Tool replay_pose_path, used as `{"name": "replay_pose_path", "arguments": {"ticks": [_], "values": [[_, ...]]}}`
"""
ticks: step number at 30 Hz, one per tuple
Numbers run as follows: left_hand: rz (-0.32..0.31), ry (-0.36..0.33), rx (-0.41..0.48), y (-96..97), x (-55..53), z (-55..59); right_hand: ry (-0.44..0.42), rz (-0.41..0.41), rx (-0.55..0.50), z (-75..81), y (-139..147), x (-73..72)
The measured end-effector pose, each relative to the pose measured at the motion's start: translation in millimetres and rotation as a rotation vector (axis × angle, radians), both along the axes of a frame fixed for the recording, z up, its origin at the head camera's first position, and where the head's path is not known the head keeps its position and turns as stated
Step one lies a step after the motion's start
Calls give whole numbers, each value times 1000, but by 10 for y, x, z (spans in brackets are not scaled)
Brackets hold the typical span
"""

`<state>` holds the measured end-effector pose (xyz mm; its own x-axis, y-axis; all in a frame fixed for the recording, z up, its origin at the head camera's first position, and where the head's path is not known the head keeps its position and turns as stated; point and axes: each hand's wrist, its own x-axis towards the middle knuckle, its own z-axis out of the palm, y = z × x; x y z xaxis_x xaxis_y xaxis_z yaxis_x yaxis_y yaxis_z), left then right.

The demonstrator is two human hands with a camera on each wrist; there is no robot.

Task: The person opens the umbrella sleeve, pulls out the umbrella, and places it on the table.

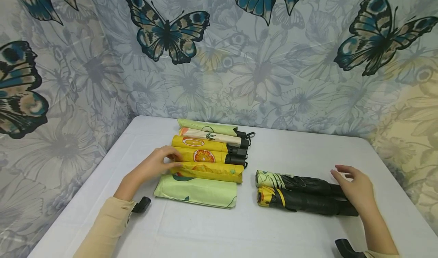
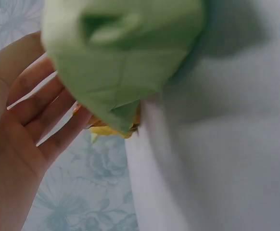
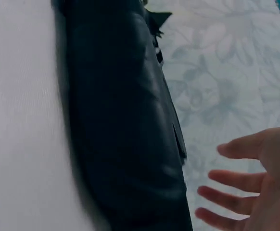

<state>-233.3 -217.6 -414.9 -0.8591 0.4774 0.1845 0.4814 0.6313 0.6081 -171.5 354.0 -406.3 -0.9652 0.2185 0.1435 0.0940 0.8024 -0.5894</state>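
Note:
My left hand [image 1: 155, 163] is at the left ends of the yellow sleeves, fingers fairly straight and fingertips touching a crumpled yellow sleeve [image 1: 210, 172]. Just above that sleeve lies a yellow folded umbrella with an orange-slice print [image 1: 204, 156]. Nearest the front is a light green sleeve [image 1: 198, 191]; its end fills much of the left wrist view. My right hand [image 1: 357, 185], fingers apart and holding nothing, hovers by the right ends of two black folded umbrellas. One umbrella has a green patterned end [image 1: 270, 179], the other a yellow patterned end [image 1: 267, 196].
Behind lie another yellow umbrella [image 1: 198, 143], a cream one [image 1: 212, 136] and a light green one [image 1: 205, 126], their black handles pointing right. The white-covered table [image 1: 291, 235] meets butterfly-print cloth [image 1: 260, 67] at the back and sides.

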Motion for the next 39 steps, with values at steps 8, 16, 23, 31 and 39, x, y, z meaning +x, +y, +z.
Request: {"name": "replay_pose_path", "arguments": {"ticks": [8, 16, 23, 31, 39], "values": [[36, 59, 17, -26, -134, 137, 92, 44, -115, 60, -326, -116], [57, 25, 18, -55, -240, 135, 103, 134, -173, 98, -606, -200], [62, -5, 17, -84, -260, 91, 73, 189, -208, 143, -814, -271], [45, -16, 20, -41, -288, 43, 22, 282, -281, 163, -1136, -408], [42, -59, 35, -40, -280, 22, -21, 331, -307, 96, -1451, -559]]}}
